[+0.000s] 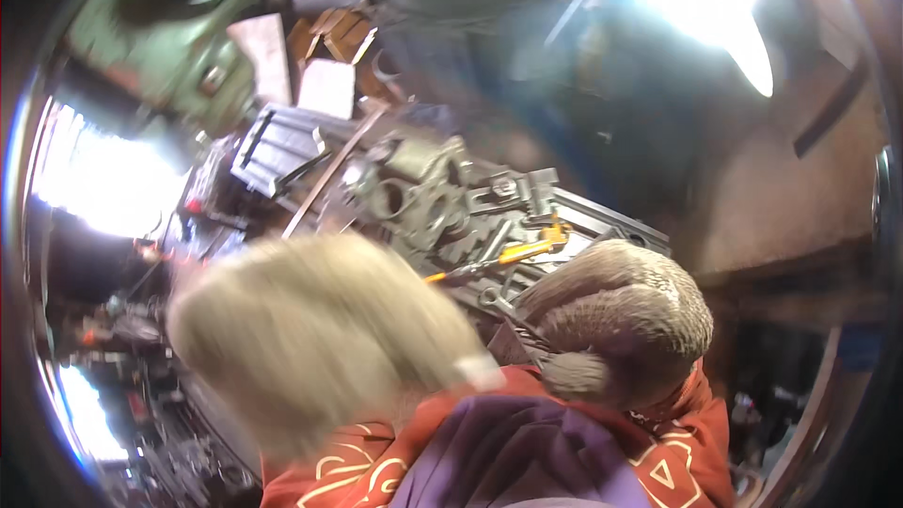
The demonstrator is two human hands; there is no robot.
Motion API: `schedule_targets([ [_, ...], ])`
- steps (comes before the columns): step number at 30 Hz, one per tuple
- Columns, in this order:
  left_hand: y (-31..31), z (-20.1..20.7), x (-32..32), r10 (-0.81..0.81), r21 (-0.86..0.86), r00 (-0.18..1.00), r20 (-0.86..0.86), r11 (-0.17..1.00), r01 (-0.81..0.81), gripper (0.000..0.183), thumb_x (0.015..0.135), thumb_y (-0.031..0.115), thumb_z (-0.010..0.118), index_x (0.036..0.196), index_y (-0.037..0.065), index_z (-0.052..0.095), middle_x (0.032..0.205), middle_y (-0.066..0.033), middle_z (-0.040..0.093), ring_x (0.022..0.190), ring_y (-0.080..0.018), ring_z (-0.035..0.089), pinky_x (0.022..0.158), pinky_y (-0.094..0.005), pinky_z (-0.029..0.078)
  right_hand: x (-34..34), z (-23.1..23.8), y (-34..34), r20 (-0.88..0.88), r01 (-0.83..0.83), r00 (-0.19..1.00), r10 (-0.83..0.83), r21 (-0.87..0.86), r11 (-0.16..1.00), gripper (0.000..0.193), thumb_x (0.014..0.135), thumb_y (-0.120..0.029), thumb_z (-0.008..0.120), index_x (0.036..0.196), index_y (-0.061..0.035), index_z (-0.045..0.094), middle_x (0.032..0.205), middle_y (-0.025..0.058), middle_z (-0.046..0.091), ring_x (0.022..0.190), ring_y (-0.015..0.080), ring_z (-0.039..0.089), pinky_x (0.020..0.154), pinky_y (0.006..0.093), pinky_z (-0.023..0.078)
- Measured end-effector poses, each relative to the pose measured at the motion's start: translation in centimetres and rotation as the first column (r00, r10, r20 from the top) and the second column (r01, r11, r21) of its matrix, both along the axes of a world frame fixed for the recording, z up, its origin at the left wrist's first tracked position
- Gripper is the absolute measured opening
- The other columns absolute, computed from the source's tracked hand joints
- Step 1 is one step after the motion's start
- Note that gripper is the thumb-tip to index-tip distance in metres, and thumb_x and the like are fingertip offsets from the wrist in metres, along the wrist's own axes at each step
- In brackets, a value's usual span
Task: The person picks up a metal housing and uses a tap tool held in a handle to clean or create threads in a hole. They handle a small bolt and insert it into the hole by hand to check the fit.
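Observation:
My right hand [616, 320], in a thick grey-beige knit glove, is closed with its fingers curled and the thumb below them. From its grip, toward the left, sticks a dark metal tool with a ring-shaped end [513, 315]; the glove covers the rest. My left hand [310, 329], in a similar glove, is smeared by motion in front of my left side, so its fingers cannot be read. A small whitish patch [480, 372] shows at its lower right edge. Beyond both hands lies a yellow-handled tool [531, 249] on a metal machine bed.
Metal castings with round bores [414, 202] crowd the machine bed. Farther back are a grooved metal block [282, 146], wooden pieces [326, 87] and a green machine body [155, 56]. A brown panel [790, 179] stands at right. Cluttered parts [179, 442] fill the lower left.

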State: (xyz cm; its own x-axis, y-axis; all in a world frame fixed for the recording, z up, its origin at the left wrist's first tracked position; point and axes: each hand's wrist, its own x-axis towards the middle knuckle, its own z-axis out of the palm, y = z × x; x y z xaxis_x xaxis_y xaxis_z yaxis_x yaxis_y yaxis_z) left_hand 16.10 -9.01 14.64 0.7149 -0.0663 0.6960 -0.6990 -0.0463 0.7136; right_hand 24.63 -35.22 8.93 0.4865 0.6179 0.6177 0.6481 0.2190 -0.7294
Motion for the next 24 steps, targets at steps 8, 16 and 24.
schedule_targets([
  [8,4.5,-3.5,-0.4,0.640,0.054,0.759,-0.124,0.768,-0.638,0.016,0.097,-0.001,0.070,0.110,-0.009,0.072,0.092,-0.0165,0.076,0.079,-0.0199,0.074,0.070,-0.0316,0.062,-2.5,-3.2,-1.1,-0.069,0.050,0.995,-0.066,-0.212,0.976,0.014,0.089,-0.015,0.076,0.089,-0.0024,0.070,0.104,0.0174,0.075,0.090,0.0338,0.072,0.080,0.0419,0.057],
  [16,3.8,-5.5,1.2,0.502,0.126,0.811,-0.300,0.864,-0.488,0.016,0.099,-0.001,0.068,0.113,-0.003,0.075,0.098,-0.0080,0.076,0.090,-0.0132,0.070,0.080,-0.0260,0.057,-3.8,-5.0,-3.2,-0.228,0.208,0.940,-0.253,-0.204,0.957,0.009,0.090,-0.002,0.074,0.098,-0.0003,0.071,0.101,0.0181,0.074,0.095,0.0277,0.071,0.085,0.0381,0.055],
  [24,3.1,-6.7,3.4,0.545,0.334,0.808,-0.223,0.822,-0.462,0.014,0.093,-0.003,0.069,0.105,-0.001,0.076,0.094,-0.0094,0.073,0.085,-0.0167,0.069,0.077,-0.0298,0.054,-4.2,-6.9,-4.1,-0.387,0.173,0.894,-0.225,-0.166,0.971,0.008,0.091,-0.001,0.074,0.099,0.0003,0.071,0.102,0.0175,0.074,0.096,0.0244,0.070,0.083,0.0367,0.056],
])
